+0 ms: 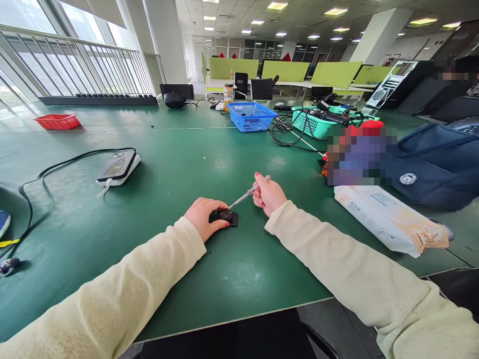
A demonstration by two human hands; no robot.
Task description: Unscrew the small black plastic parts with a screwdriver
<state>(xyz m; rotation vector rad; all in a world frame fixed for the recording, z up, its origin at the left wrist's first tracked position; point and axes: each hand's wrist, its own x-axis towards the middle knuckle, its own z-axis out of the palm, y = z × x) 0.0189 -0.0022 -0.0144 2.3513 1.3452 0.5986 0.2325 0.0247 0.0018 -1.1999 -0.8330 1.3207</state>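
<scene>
One small black part (pixel 232 220) is lying on the green table (pixel 239 284), near its front edge and straight before the person. The left hand (pixel 204 217) is grasping this part from its left side, the thumb pressing along the near side and the fingers bending over the far side. The right hand (pixel 270 195) is closing around the handle of a screwdriver (pixel 242 198), which is slanting down to the left. Its tip is pointing to the far edge of the part, close to the left fingertips; whether it is touching, I cannot tell. Both forearms are wearing pale sleeves (pixel 145 284) and are coming from the lower corners.

Farther to the left, a phone (pixel 119 163) is resting on something white, with a short white cable (pixel 106 187) hanging at its near end. To the right, a white packet (pixel 381 215) is lying in front of a dark blue bag (pixel 437 162). Beyond the hands, a blue basket (pixel 253 122) is standing beside a turquoise basket (pixel 314 127), which is carrying many black cables (pixel 339 115). A red tray (pixel 57 122) is sitting at the far left, and light green partitions (pixel 333 75) are dividing the desks behind.
</scene>
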